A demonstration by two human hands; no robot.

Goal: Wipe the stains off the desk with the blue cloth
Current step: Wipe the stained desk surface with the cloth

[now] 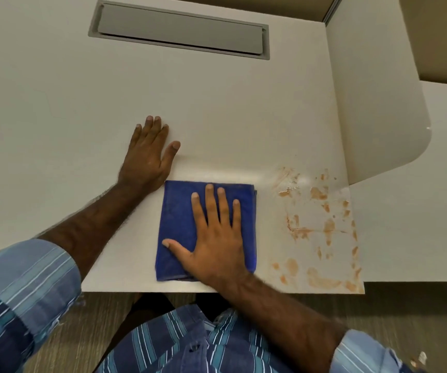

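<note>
So the blue cloth is lying folded into a neat rectangle on the white desk, right near the front edge, and we're pressing our right hand flat on top of it, fingers spread and stretched out, palm down, not pinching or gripping anything. Just beside the cloth on its right side the orange-brown stains are sitting there smeared and blotchy, running from level with the cloth's far edge down to the desk's front edge, apart from the cloth with a strip of bare desk between. Just off the cloth's far left corner our left hand is resting flat on the desk too, fingers together and straight, thumb out, holding nothing; its wrist is nearly touching that corner. Well beyond the cloth, toward the back of the desk, a grey cable flap is sitting flush in the surface. Striped blue shirt sleeves are showing on both our arms, nearer us than the cloth.
</note>
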